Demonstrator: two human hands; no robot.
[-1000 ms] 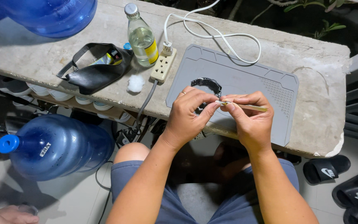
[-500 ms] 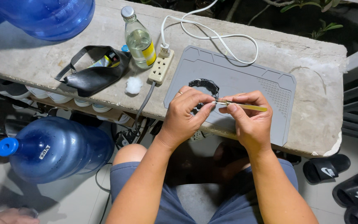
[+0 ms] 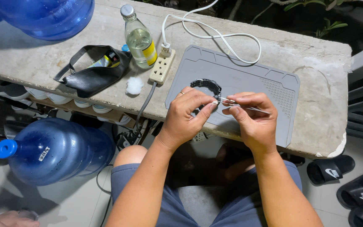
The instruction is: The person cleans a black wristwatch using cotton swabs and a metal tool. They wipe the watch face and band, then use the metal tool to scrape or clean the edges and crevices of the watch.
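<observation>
Centrally in the frame, the left hand (image 3: 188,115) and the right hand (image 3: 253,117) meet over the front part of a grey work mat (image 3: 274,84) that lies on a rough concrete bench (image 3: 316,54). The left hand is pinched narrow, thumb and forefinger closed on something small and pale at their tips, too small to identify; a ring sits on one of its fingers. Behind this hand, a black watch bracelet (image 3: 206,84) curves up from the mat, its lower part hidden by the knuckles, so whether the hand grips it cannot be told. The right hand is closed on slim metal tweezers (image 3: 242,105), whose tips point left and meet the left fingertips. Left of the mat sits a cream power strip (image 3: 161,67) with a white cable (image 3: 215,35) looping toward the upper centre of the frame. Just beside the strip stand a clear glass bottle with a yellow label (image 3: 138,40), a white cotton ball (image 3: 134,85) and a black pouch (image 3: 93,73). A large blue water jug (image 3: 51,149) lies at lower left, and black slide sandals (image 3: 349,185) rest at lower right.
</observation>
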